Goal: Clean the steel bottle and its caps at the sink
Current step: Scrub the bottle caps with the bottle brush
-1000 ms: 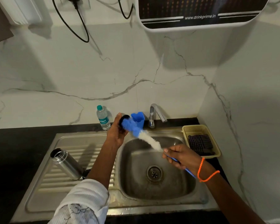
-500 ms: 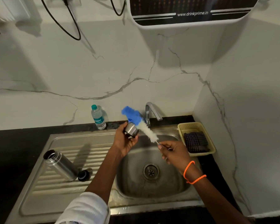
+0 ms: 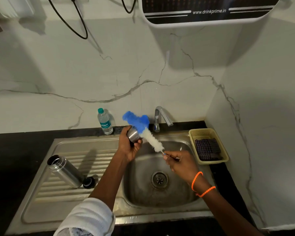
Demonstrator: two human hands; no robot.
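My left hand [image 3: 129, 147] grips a small steel cap [image 3: 133, 135] above the back left rim of the sink basin [image 3: 143, 189]. My right hand [image 3: 180, 163] pinches the thin handle of a bottle brush [image 3: 148, 135] with white bristles and a blue tip; the brush lies against the cap's right side, its blue tip above the cap. The open steel bottle [image 3: 65, 171] lies tilted on the ribbed drainboard [image 3: 58, 201], left of the basin. A black cap [image 3: 89, 182] sits beside the bottle's base.
A tap [image 3: 162, 116] stands behind the basin. A plastic water bottle [image 3: 105, 121] stands on the black counter at the wall. A yellow tray [image 3: 226, 155] holding a dark cloth sits right of the basin. A water purifier [image 3: 209, 11] hangs above.
The brush has come out of the cap and now lies along its right side. My right hand has slid up the handle, close to the bristles. The cap sits lower in my left hand.
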